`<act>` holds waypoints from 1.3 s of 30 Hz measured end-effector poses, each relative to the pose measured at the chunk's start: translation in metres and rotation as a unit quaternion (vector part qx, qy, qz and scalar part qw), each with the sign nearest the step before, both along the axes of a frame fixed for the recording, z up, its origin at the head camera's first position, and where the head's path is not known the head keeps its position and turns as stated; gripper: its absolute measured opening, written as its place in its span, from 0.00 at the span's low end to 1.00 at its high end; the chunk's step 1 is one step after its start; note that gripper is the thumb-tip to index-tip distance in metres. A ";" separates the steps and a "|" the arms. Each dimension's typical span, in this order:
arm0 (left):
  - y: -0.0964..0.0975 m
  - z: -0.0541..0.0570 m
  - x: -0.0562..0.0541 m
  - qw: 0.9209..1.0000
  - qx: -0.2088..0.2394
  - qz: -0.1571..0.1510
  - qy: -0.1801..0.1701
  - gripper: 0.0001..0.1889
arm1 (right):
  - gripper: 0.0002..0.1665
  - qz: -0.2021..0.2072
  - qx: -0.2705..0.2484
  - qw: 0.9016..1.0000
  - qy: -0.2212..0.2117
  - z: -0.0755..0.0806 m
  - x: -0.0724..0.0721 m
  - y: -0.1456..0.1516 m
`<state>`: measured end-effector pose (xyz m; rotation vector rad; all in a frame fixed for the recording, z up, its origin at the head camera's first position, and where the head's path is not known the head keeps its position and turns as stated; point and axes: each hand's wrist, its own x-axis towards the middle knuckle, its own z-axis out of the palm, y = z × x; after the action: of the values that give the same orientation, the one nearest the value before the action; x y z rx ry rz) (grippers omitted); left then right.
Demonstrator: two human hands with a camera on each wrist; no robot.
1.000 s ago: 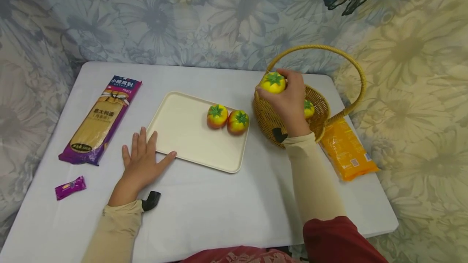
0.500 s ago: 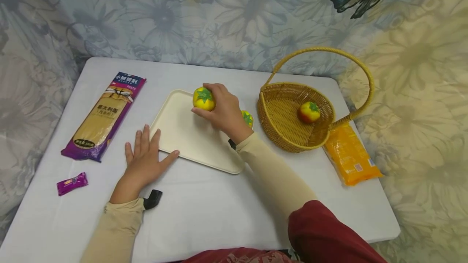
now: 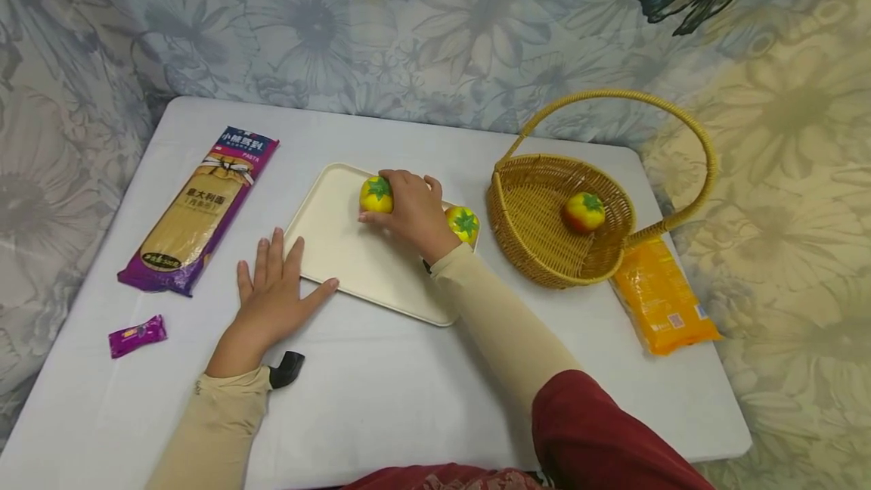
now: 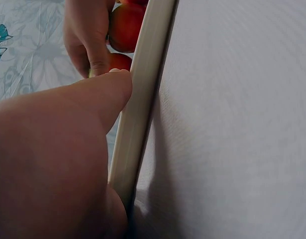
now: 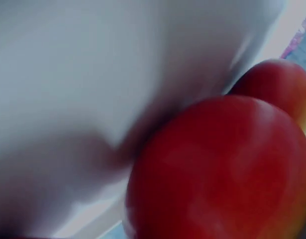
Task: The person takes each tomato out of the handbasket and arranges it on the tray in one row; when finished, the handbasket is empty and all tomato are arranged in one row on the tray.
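My right hand [image 3: 416, 210] pinches a yellow-and-red tomato with a green star top [image 3: 376, 196], low over the cream tray [image 3: 340, 248]. Another tomato [image 3: 463, 224] sits at the tray's right end, partly behind that hand; a further one there is hidden in the head view. Red undersides of two tomatoes [image 5: 217, 169] fill much of the right wrist view. Spread flat, my left hand [image 3: 272, 308] rests at the tray's near left corner, with its thumb [image 4: 105, 94] along the rim in the left wrist view. One more tomato [image 3: 584, 212] lies inside the wicker basket [image 3: 520, 225].
The wicker basket with its tall arched handle [image 3: 640, 97] stands right of the tray. Beneath its right side lies an orange packet [image 3: 667, 301]. To the left are a purple pasta bag [image 3: 197, 210] and a small purple wrapped sweet [image 3: 138, 336]. A patterned cloth backs the table.
My right hand has carried the tomato leftward from the basket to over the tray, then lowered it. My left hand has stayed at the tray's corner. The head view has shifted slightly.
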<state>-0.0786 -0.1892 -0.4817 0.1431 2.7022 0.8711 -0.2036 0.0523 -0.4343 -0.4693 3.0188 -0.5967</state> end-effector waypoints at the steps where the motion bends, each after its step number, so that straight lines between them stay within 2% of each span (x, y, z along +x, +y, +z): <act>1: 0.000 0.001 0.000 1.000 0.000 -0.001 0.000 0.58 | 0.53 -0.003 0.004 1.000 -0.001 -0.001 0.000 0.000; 8: 0.004 0.005 0.001 1.000 0.000 -0.002 0.000 0.57 | 0.52 -0.025 0.023 0.999 -0.003 0.002 0.005 0.000; 14: 0.006 0.002 -0.001 1.000 0.010 -0.004 0.003 0.58 | 0.54 -0.052 0.051 0.997 -0.006 0.003 0.008 -0.002; 20: 0.005 -0.007 -0.002 1.000 0.005 -0.002 0.001 0.59 | 0.62 -0.058 0.053 0.997 -0.008 -0.002 0.008 0.000; 27: 0.005 -0.006 -0.002 1.000 0.010 -0.002 -0.004 0.60 | 0.70 -0.052 0.044 0.997 -0.032 -0.004 0.012 0.011; 32: 0.005 -0.005 -0.001 1.000 0.000 -0.005 -0.005 0.59 | 0.73 -0.053 0.003 0.998 -0.020 0.009 0.026 0.026; 39: 0.002 -0.001 0.001 1.000 -0.007 0.000 0.004 0.59 | 0.69 -0.084 -0.026 0.996 0.031 0.046 0.035 0.070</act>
<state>-0.0774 -0.1872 -0.4824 0.1453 2.7144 0.8541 -0.1684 0.1228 -0.3885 -0.2416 3.1310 -0.6832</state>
